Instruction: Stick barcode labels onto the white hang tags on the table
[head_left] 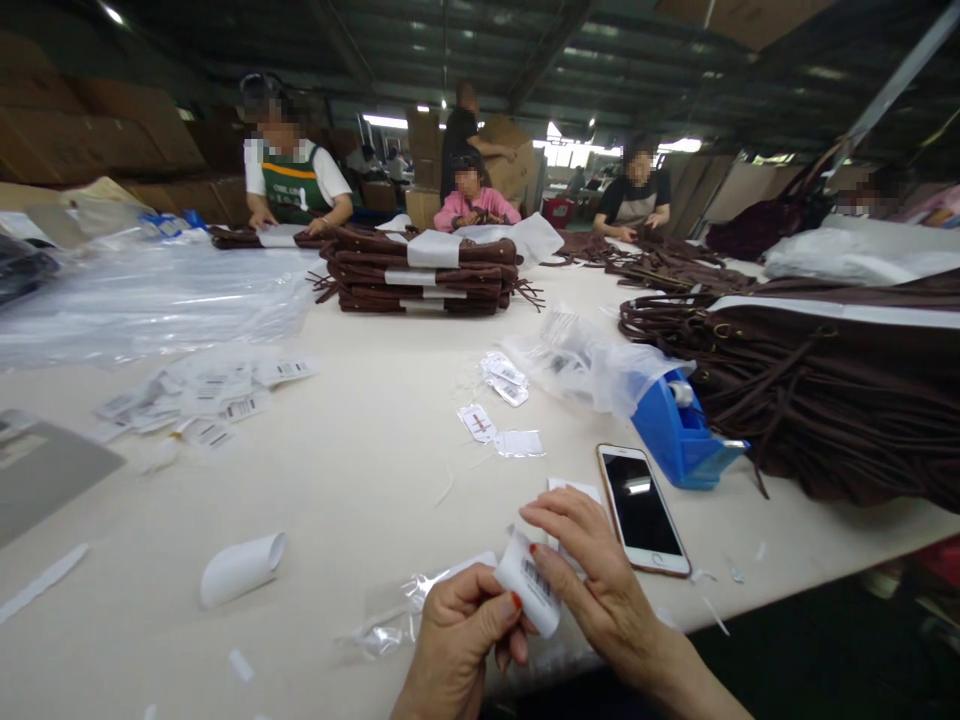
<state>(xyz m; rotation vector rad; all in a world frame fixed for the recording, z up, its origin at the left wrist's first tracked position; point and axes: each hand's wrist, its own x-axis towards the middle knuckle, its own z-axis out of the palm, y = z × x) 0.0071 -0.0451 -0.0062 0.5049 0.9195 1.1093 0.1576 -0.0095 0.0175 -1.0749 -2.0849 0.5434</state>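
Both my hands meet at the near edge of the table over a small white barcode tag [529, 583]. My left hand [461, 640] is closed, pinching the tag's lower end between thumb and fingers. My right hand [600, 580] curls around the tag's upper end, thumb pressed on the barcode. Under my hands lies a thin clear plastic sleeve [409, 605]. A smartphone [641, 508] lies face up just right of my right hand.
A blue tape dispenser [679, 435] and a crumpled clear bag [585, 365] sit past the phone. Loose tags [199, 395] lie scattered to the left, a curled white paper [241, 568] nearer. Stacks of dark brown bags [427, 270] fill the centre and right. Several people work across the table.
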